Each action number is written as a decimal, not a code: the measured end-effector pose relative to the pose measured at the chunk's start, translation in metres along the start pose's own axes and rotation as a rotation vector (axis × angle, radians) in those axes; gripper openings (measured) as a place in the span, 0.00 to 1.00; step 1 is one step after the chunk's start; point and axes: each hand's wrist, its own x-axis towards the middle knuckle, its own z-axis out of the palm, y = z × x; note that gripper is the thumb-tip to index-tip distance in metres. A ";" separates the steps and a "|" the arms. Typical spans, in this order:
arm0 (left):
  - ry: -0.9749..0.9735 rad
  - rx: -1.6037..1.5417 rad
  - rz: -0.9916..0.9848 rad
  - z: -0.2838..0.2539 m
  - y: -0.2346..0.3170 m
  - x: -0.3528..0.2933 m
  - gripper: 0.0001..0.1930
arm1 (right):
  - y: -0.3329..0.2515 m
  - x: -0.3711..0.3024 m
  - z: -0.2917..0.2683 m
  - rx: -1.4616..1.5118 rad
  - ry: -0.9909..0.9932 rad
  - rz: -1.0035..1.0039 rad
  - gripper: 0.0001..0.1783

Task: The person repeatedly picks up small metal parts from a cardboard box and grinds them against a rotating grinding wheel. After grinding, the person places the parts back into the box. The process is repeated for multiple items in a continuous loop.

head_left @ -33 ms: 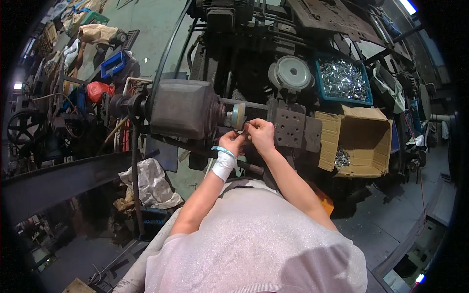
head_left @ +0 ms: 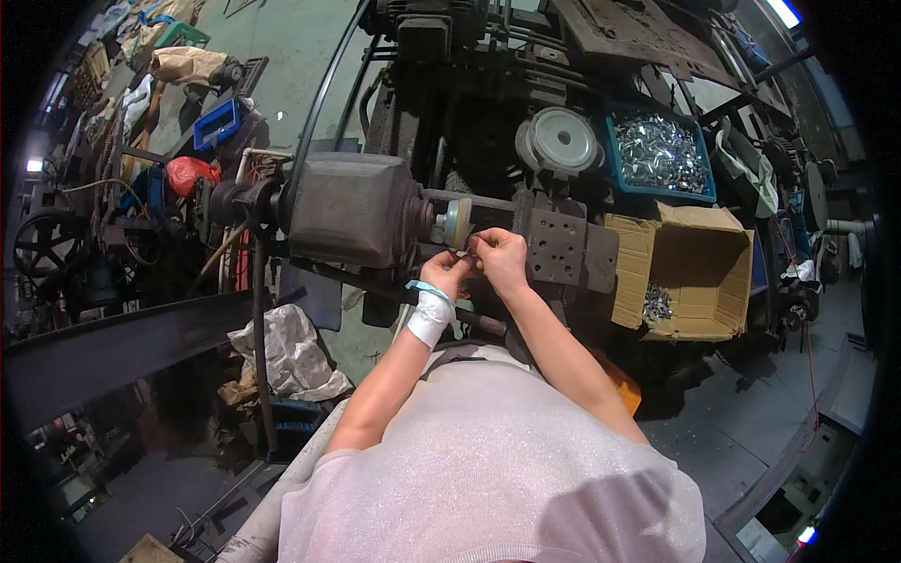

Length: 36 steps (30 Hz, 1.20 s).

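holding the left hand [head_left: 447, 270] and right hand [head_left: 501, 259] close together, just beside the round wheel [head_left: 458, 223] on the dark machine [head_left: 349, 210]. pinching, with the fingers [head_left: 483, 243] of both, a small piece [head_left: 465, 251], mostly hidden, near the wheel's lower edge. wearing a white wrap [head_left: 430, 319] on the left wrist. having a teal bin [head_left: 668, 196] of shiny metal parts [head_left: 660, 155] and an open cardboard box [head_left: 632, 270] off to the right.
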 end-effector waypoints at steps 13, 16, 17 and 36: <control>-0.355 -0.341 -0.244 -0.021 0.001 -0.019 0.14 | -0.001 -0.019 -0.020 0.338 -0.258 0.068 0.08; -0.307 -0.286 -0.208 -0.018 0.000 -0.016 0.11 | 0.005 -0.020 -0.016 0.359 -0.196 0.079 0.07; -0.263 -0.237 -0.193 -0.017 0.001 -0.016 0.11 | 0.005 -0.020 -0.015 0.341 -0.172 0.086 0.07; 0.006 -0.013 0.049 0.001 0.000 0.002 0.08 | 0.017 0.005 0.005 0.108 0.031 -0.013 0.05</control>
